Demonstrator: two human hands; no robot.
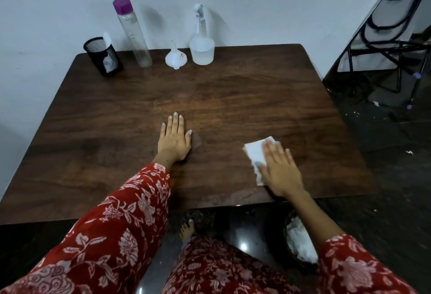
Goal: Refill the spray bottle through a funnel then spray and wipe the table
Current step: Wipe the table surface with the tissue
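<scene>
Both hands flat on table (pixel 233 88): right hand (pixel 278 168) presses tissue (pixel 254 151).

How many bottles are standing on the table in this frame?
2. A tall clear bottle with a purple cap stands at the back, left of the funnel; the spray bottle stands right of it. None seem hidden.

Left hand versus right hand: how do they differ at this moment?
The left hand lies flat on the bare table near the middle; the right hand presses a white tissue near the front right. The left fingers are together; the right are spread. Both are open, palms down.
</scene>
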